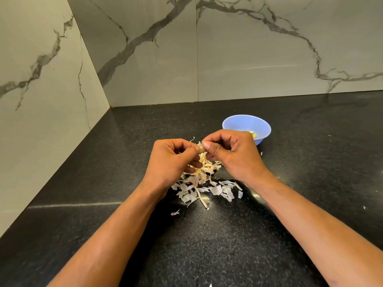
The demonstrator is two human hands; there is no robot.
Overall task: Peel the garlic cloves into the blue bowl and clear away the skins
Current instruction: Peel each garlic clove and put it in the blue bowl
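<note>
Pinching one garlic clove (201, 149) between both hands, just above the heap of skins (204, 183) on the black countertop (103, 183). Left hand (173, 158) curled, thumb and forefinger nipping the near end of the clove. Right hand (230, 151) curled too, thumb tip pressed on the far end, a papery flake lifting between the fingertips. Mostly hidden by the fingers, so cannot tell how much skin is left on the clove.

Best done, probably, by holding firm with the left and rolling the right thumb outward, catching the loose edge of skin with the nail and drawing it along the clove rather than across. Worth twisting the clove a little between pulls so the last strip lets go in one piece. Better kept over the heap, so flakes drop there and not in among the peeled garlic.

Blue bowl (246, 126) just behind the right hand, a few pale peeled cloves (253, 134) visible at its bottom. Short reach to drop the bare clove in once clean. Stray bits of skin lying apart from the heap, one near the bowl (261, 153), one toward the near edge (175, 212), a thin stalk (203, 200) among them; all to be gathered later. Marble-veined wall (186, 59) behind.
</note>
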